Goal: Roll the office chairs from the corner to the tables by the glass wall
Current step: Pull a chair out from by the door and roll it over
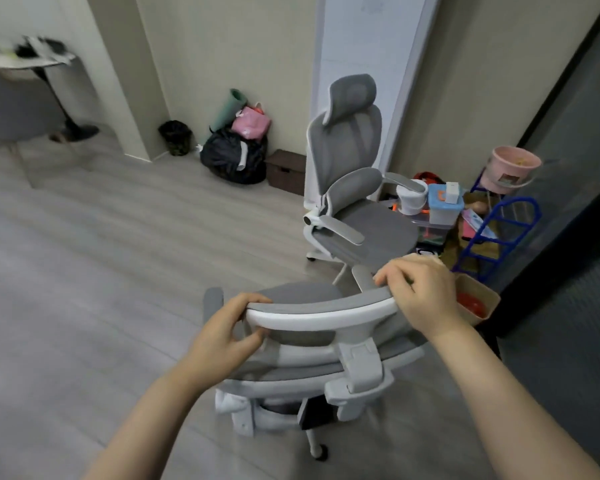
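Grey mesh chair (pixel 312 344) has its headrest gripped at both ends by left hand (pixel 222 337) and right hand (pixel 420 296), fingers curled, second chair (pixel 354 188) behind.

No legible text, label, brand, number or sign anywhere in view.

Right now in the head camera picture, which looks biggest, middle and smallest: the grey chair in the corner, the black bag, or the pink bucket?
1. Grey chair in the corner, clearly the largest.
2. Black bag.
3. Pink bucket, the smallest, though not far behind the bag, and their distances from the camera differ.
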Demonstrator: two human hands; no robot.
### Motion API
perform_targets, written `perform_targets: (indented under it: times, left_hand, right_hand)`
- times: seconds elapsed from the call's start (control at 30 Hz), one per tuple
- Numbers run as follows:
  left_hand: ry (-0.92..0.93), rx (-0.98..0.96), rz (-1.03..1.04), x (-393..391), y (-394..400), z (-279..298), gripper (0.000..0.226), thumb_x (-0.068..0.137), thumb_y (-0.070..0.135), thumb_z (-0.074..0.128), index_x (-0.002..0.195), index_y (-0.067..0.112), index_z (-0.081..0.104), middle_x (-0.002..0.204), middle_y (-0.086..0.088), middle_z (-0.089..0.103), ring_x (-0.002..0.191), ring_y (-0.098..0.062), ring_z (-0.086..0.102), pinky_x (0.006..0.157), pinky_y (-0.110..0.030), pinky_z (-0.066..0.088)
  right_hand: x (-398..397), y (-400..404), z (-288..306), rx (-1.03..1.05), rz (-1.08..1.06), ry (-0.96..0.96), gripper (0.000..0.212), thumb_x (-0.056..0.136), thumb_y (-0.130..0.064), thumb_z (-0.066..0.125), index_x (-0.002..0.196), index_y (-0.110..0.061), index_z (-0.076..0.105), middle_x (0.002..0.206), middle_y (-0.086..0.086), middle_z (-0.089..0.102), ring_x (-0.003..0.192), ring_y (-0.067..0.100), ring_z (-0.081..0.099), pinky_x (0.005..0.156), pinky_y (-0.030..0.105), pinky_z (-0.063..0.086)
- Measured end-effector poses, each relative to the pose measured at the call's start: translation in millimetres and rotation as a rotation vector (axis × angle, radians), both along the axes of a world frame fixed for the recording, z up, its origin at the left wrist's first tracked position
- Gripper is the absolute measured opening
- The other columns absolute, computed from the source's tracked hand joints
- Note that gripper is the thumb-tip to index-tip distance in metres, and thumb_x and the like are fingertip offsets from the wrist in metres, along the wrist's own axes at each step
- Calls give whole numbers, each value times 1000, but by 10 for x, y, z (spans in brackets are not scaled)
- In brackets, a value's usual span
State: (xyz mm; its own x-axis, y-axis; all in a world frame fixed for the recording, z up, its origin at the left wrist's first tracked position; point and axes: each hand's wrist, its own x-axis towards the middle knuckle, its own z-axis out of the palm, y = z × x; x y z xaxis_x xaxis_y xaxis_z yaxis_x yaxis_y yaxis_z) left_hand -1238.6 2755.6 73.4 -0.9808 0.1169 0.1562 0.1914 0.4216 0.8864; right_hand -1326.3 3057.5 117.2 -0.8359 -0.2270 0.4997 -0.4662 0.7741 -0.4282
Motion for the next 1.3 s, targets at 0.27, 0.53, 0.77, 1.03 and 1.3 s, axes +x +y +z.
perform_targets:
  times: [0.27,0.53,0.77,1.03,1.3]
  left_hand:
    - [181,-45,328,500,-1213,178,35,86,15,44,115,17,63,116,9,63,112,-15,57,97,-20,40]
    - [390,-265,848,617,-2147,0,27,89,27,45,95,15,68,94,2,55,100,-11,51,89,-22,38]
    - [431,-278,1203,567,-3134,-115,29,87,28,40,81,15,66,84,-4,55,91,-13,50,82,-20,36]
    - [368,-285,1523,532,-4097,-89,27,90,26,36,73,26,57,76,3,51,82,-15,49,72,-24,37]
    - [367,-266,1775,510,-5223,-62,37,91,25,33,65,13,57,71,0,51,75,-19,50,65,-42,44]
  right_hand:
    - [-108,-1634,-325,-177,272,304,39,89,-20,35,61,-15,62,61,-5,59,59,21,52,68,37,39]
    - [-280,-3296,-421,-214,512,298,29,85,-22,39,62,-12,55,61,0,51,59,21,40,62,33,30]
    - [-580,-4720,-433,-287,709,232,27,84,-21,39,61,-10,47,59,4,45,57,23,36,62,31,24]
    - [-856,-6240,-409,-287,950,171,26,84,-21,40,62,-10,46,59,4,43,57,23,34,65,29,21]
    - [-917,-7763,-410,-293,1108,87,26,85,-23,39,63,-12,44,59,2,42,57,20,35,61,32,24]
